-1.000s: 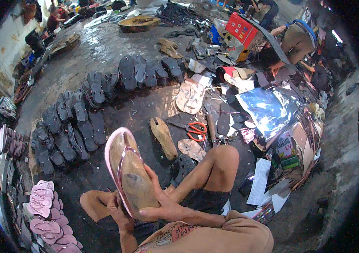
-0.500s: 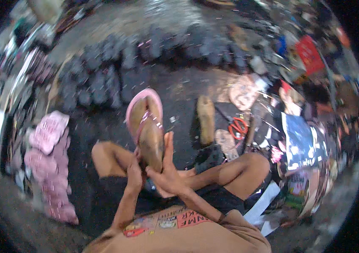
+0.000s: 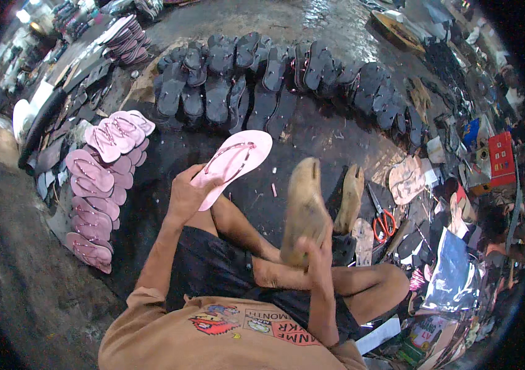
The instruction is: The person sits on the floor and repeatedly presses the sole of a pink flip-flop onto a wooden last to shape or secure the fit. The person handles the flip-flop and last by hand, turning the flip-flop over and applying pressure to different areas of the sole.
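Note:
My left hand point(image 3: 187, 196) grips a pink thong sandal point(image 3: 251, 155) by its heel end and holds it up, tilted, with the sole lit and the strap showing. Nothing fills the sandal's strap. In my right hand point(image 3: 318, 254) is a worn wooden shoe last point(image 3: 304, 200), its split toe pointing away from me and my fingers around its heel end. A second wooden last point(image 3: 350, 196) lies just right of it on the dark mat. Both items are apart from each other, above my crossed legs.
Rows of pink sandals point(image 3: 93, 176) lie at the left. Dark soles with straps point(image 3: 216, 102) form an arc across the far side. Orange-handled scissors point(image 3: 384, 225), pink sole pieces point(image 3: 407, 180), a blue-white plastic sheet point(image 3: 450, 271) and a red box point(image 3: 502, 158) crowd the right.
The sandal has come off the wooden last. My left hand has carried the sandal left, while my right hand has moved right with the last. The view has shifted too.

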Demonstrator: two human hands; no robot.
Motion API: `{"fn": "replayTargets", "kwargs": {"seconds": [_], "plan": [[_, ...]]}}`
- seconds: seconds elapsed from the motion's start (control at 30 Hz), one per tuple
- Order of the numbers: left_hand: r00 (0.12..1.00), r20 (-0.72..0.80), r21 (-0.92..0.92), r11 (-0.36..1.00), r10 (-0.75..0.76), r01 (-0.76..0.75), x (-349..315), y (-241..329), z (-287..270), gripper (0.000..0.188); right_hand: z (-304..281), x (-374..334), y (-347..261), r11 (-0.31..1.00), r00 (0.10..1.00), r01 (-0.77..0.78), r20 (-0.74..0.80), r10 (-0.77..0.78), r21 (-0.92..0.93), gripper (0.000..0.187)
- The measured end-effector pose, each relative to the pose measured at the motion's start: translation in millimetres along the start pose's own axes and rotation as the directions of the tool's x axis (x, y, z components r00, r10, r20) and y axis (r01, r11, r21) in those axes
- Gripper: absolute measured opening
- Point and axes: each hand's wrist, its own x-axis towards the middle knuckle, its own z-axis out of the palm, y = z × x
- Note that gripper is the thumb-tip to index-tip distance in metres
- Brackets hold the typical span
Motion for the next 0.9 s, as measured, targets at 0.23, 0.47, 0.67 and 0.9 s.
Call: {"fn": "replayTargets", "kwargs": {"seconds": [0.23,0.47,0.67,0.9], "plan": [[0.922,0.221,0.160,0.921,0.318,-0.356,-28.8,29.4,-15.2,0.050,25.3,54.5,-39.9,0.238,0.794,0.385,0.189,-0.577,-0.891,0.104],[0.896,0.363,0.024,0.959,0.255,-0.283,-53.0,26.0,-34.6,0.058,26.3,95.2,-61.0,0.818,0.860,0.302,0.510,-0.013,-0.490,0.085],[0.969,0.247,-0.081,0.996,-0.015,0.037,-82.2,-12.3,-44.1,0.056,52.1,172.4,-5.6,0.896,0.734,0.074,0.632,0.248,-0.438,0.058],[0.886,-0.460,-0.232,0.970,-0.047,-0.069,-97.2,-114.0,-116.0,0.051,209.2,237.4,34.0,0.684,0.698,0.614,0.675,-0.238,-0.394,0.074]]}}
